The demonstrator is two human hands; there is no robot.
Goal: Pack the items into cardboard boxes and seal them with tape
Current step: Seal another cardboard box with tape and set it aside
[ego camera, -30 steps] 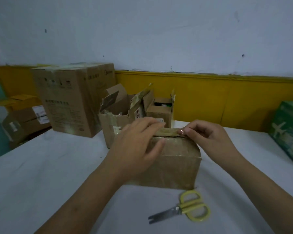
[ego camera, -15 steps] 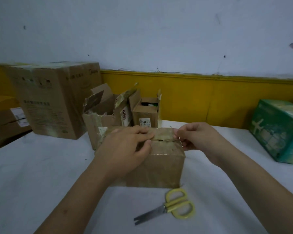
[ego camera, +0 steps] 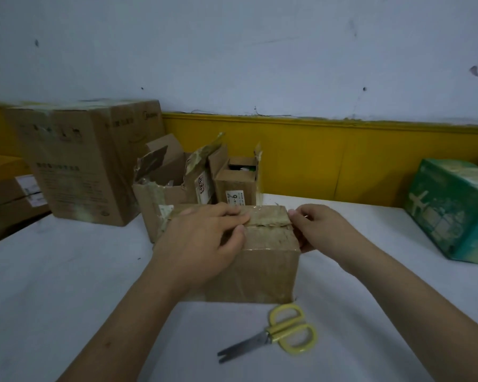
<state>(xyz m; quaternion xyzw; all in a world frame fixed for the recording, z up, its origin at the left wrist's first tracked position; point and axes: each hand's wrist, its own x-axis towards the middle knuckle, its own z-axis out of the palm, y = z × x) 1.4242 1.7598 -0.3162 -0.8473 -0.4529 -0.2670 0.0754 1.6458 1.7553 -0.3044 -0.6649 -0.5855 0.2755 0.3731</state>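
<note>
A small brown cardboard box [ego camera: 262, 271] stands on the white table in front of me, its top flaps closed and covered with shiny clear tape [ego camera: 268, 217]. My left hand [ego camera: 202, 241] lies flat across the top left of the box, fingers pressing the tape down along the seam. My right hand [ego camera: 318, 226] is at the box's top right edge, fingers curled and pressing the tape end over the corner and down the right side. Yellow-handled scissors [ego camera: 282, 336] lie closed on the table just in front of the box.
Behind the box stand two open, torn cardboard boxes [ego camera: 163, 188] [ego camera: 238, 183]. A large closed carton [ego camera: 91, 158] sits at the back left, more cartons [ego camera: 9, 188] beyond the table's left edge. A green printed box [ego camera: 453, 213] rests at the right. A yellow wall band runs behind.
My right hand has slid from the top of the box to its right edge and down the side. The left hand stays pressed on top. The view has shifted.
</note>
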